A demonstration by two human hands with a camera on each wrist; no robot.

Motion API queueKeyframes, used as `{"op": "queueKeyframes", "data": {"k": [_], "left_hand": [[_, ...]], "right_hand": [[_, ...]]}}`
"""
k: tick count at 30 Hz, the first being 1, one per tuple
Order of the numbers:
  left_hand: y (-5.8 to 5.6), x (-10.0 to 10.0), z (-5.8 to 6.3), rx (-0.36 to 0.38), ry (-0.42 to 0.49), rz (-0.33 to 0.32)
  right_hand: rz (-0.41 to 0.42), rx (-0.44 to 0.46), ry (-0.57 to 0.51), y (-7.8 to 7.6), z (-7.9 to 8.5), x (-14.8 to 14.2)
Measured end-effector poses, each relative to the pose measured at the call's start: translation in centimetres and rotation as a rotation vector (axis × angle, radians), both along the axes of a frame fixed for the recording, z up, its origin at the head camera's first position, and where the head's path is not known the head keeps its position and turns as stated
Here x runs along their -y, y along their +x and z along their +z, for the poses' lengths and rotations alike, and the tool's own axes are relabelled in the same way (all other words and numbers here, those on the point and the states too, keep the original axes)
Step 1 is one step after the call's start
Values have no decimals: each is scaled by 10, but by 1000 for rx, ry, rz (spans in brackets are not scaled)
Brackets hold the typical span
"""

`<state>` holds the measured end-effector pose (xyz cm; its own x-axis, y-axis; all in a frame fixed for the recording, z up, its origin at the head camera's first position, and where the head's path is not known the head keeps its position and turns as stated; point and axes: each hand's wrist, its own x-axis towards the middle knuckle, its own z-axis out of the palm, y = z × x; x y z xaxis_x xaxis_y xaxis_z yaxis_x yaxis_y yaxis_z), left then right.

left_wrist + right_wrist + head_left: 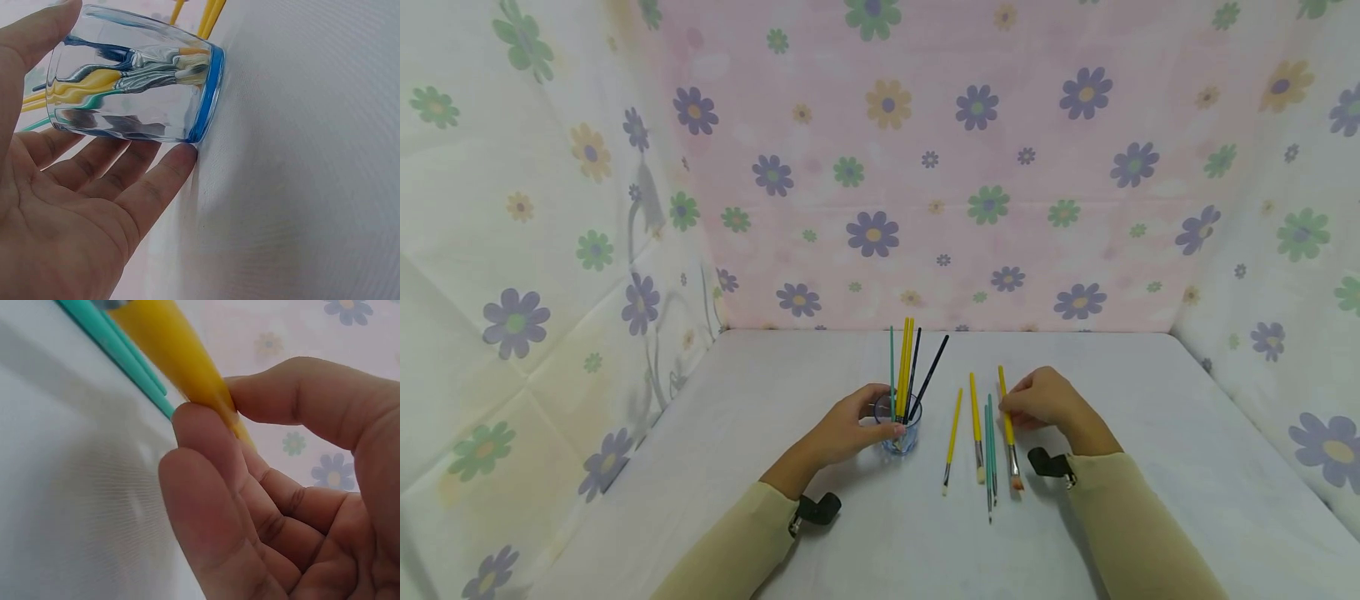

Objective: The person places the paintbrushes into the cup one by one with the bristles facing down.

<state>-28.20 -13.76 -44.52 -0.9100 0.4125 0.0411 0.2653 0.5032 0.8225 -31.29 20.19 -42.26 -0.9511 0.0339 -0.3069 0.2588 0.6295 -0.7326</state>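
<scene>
A clear glass with a blue base stands on the white table, and my left hand holds it, thumb on the near side and fingers behind. Several paintbrushes lean in it, handles up: two yellow, one teal and two dark. In the left wrist view their bristles show near the glass bottom. My right hand pinches a yellow paintbrush by its handle between thumb and fingertips. This brush points its brown bristles towards me. The right wrist view shows the yellow handle close up; its bristles are outside that view.
Between the hands lie a thin yellow paintbrush, a thicker yellow paintbrush and two teal paintbrushes, bristles towards me. White cloth covers the table. Flowered cloth hangs at the back and both sides.
</scene>
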Motion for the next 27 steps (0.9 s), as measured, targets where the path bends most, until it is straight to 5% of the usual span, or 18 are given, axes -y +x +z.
{"op": "queueKeyframes", "data": {"k": [27], "left_hand": [[0, 2, 0, 19, 5, -4]], "right_hand": [[37, -121, -151, 9, 34, 9]]}}
